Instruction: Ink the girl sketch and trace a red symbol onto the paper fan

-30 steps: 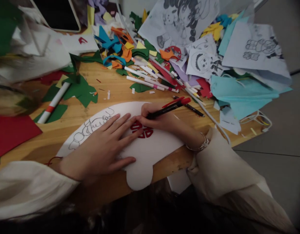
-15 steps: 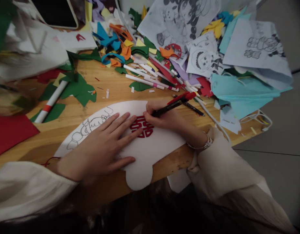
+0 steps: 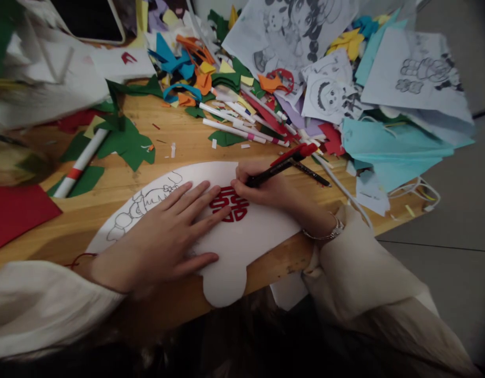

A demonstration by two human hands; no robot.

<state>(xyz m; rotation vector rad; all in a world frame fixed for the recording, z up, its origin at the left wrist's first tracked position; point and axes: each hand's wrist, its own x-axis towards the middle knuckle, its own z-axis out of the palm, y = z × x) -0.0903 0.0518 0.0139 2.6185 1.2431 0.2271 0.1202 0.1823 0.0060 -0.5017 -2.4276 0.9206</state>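
Observation:
A white fan-shaped paper card point(image 3: 266, 231) with a rounded tab lies at the table's near edge. Across its left half my left hand point(image 3: 167, 236) rests flat, fingers spread, partly covering a line drawing of a figure point(image 3: 137, 207). At the card's centre is a red cut-out character design point(image 3: 230, 210), its left part under my fingertips. My right hand point(image 3: 261, 184) grips a black pen with a red end point(image 3: 281, 167), just above and right of the red design. The pen's tip is hidden behind my fingers.
Several white markers point(image 3: 234, 130) lie beyond the card among coloured paper scraps point(image 3: 187, 68). Printed drawings point(image 3: 297, 37) and turquoise masks point(image 3: 392, 147) are at the back right. A black pen point(image 3: 313, 174) and a white cable point(image 3: 344, 191) lie near my right wrist. Red paper point(image 3: 19, 215) is at left.
The pen in my right hand has tilted very slightly. My left hand stays in place on the card, and the rest looks the same.

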